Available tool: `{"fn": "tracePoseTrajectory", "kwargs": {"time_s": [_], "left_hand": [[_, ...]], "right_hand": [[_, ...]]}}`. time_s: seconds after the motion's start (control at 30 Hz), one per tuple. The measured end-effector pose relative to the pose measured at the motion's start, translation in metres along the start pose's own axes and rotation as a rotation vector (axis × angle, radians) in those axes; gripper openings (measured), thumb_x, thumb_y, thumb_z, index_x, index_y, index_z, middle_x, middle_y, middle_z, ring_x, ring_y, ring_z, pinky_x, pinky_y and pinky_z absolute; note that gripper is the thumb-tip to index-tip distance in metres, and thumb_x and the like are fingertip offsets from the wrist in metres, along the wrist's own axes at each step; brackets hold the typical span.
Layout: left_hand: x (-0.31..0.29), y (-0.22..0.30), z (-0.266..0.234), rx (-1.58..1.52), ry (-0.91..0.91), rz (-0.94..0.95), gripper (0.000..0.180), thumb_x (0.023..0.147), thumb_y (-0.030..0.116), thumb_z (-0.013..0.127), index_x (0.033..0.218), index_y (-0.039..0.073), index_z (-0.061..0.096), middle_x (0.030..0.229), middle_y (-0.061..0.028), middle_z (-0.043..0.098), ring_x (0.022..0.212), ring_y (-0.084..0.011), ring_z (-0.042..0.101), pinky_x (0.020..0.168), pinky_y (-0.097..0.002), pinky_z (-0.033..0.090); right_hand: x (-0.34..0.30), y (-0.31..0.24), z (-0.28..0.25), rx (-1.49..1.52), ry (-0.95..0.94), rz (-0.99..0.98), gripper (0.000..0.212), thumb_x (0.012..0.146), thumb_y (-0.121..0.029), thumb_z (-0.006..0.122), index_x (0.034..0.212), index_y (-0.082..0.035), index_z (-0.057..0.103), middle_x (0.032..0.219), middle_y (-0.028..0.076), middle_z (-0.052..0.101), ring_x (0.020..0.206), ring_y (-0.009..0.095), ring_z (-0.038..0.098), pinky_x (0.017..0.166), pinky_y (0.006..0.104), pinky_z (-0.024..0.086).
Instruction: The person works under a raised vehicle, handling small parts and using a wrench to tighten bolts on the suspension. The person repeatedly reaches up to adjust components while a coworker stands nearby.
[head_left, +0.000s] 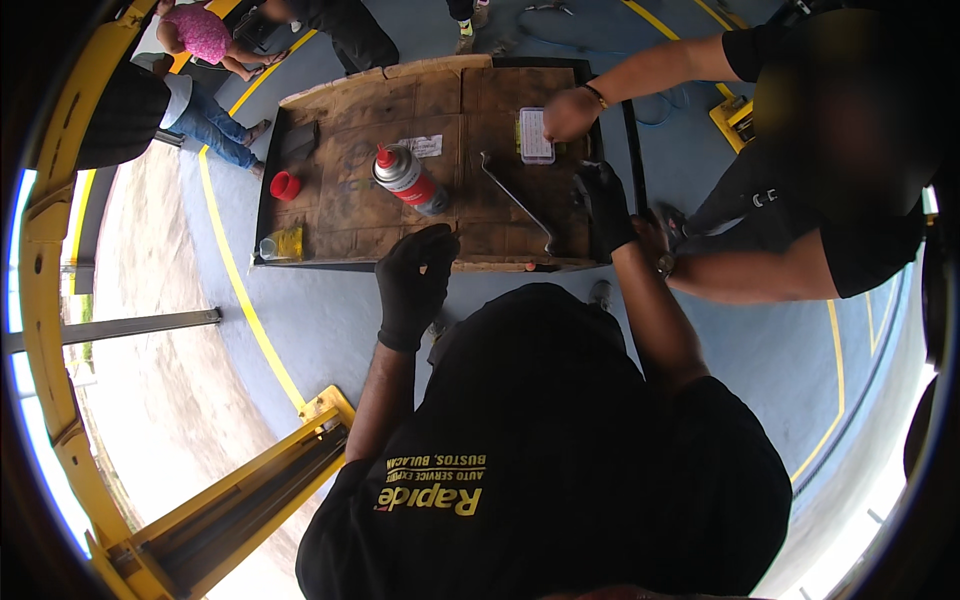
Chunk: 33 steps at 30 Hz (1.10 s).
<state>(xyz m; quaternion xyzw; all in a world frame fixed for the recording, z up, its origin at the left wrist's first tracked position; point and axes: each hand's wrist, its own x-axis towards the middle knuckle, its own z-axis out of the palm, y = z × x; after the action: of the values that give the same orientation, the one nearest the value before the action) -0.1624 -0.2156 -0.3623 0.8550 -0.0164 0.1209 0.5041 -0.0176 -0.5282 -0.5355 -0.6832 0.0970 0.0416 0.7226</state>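
Both my hands wear black gloves. My left hand (415,285) is raised at the table's near edge, its fingers curled in; whatever they may hold is hidden. Over the table's right end, my right hand (603,205) has its fingers drawn together around something too small to make out. Left of it a long metal wrench with bent ends (518,204) lies at a slant on the cardboard-covered tabletop (340,215). A red-and-silver spray can (410,180) with a red cap stands beyond my left hand. Near my right hand is a flat, white-labelled case (536,140), touched by a co-worker's hand (571,115).
A red cap-like ring (285,186), a clear cup with a yellow label (284,245) and a dark flat piece (298,140) lie at the table's left. The co-worker leans in from the right. Yellow steel posts (230,510) stand at left; other people are beyond the table.
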Motion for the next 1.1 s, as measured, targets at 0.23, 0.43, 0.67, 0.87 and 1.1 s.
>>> {"fn": "tracePoseTrajectory", "kwargs": {"time_s": [0.23,0.43,0.67,0.87,1.1], "left_hand": [[0.005,-0.005,0.005,0.022,-0.002,0.069,0.017,0.090,0.003,0.076,0.107,0.001,0.076,0.100,-0.0122,0.077,0.084,-0.0188,0.075,0.074,-0.0311,0.058],[0.009,-0.003,0.008,-0.011,-0.031,0.014,0.019,0.091,0.004,0.075,0.109,0.000,0.075,0.099,-0.0112,0.077,0.083,-0.0151,0.074,0.073,-0.0295,0.057],[0.011,-0.007,0.007,0.005,-0.023,0.080,0.022,0.093,0.005,0.074,0.114,0.000,0.073,0.095,-0.0095,0.077,0.079,-0.0133,0.074,0.071,-0.0284,0.057],[0.009,-0.002,0.006,-0.047,-0.050,-0.012,0.022,0.092,0.005,0.075,0.114,0.000,0.074,0.095,-0.0093,0.076,0.079,-0.0128,0.073,0.072,-0.0286,0.057],[0.013,0.007,0.010,-0.063,-0.061,0.043,0.022,0.092,0.007,0.076,0.113,0.001,0.075,0.097,-0.0100,0.077,0.084,-0.0152,0.075,0.074,-0.0295,0.058]], "right_hand": [[0.009,0.001,0.010,0.176,0.008,0.063,0.031,0.100,-0.021,0.066,0.125,-0.003,0.063,0.099,0.006,0.068,0.074,0.015,0.068,0.066,0.0300,0.056],[0.034,0.014,0.011,0.536,-0.058,0.022,0.025,0.101,-0.018,0.064,0.119,-0.001,0.065,0.101,0.006,0.069,0.085,0.015,0.068,0.072,0.0296,0.055],[0.014,-0.007,0.013,0.964,-0.091,0.078,0.019,0.102,-0.018,0.063,0.113,-0.002,0.066,0.101,0.006,0.070,0.086,0.017,0.069,0.071,0.0300,0.055],[0.007,-0.005,0.003,1.038,-0.130,0.121,0.013,0.101,-0.008,0.063,0.112,-0.002,0.066,0.100,0.007,0.070,0.086,0.018,0.070,0.069,0.0281,0.057],[-0.001,0.002,-0.014,1.172,-0.298,0.177,0.012,0.100,-0.006,0.064,0.111,-0.004,0.068,0.103,0.006,0.071,0.089,0.017,0.071,0.073,0.0275,0.060]]}}
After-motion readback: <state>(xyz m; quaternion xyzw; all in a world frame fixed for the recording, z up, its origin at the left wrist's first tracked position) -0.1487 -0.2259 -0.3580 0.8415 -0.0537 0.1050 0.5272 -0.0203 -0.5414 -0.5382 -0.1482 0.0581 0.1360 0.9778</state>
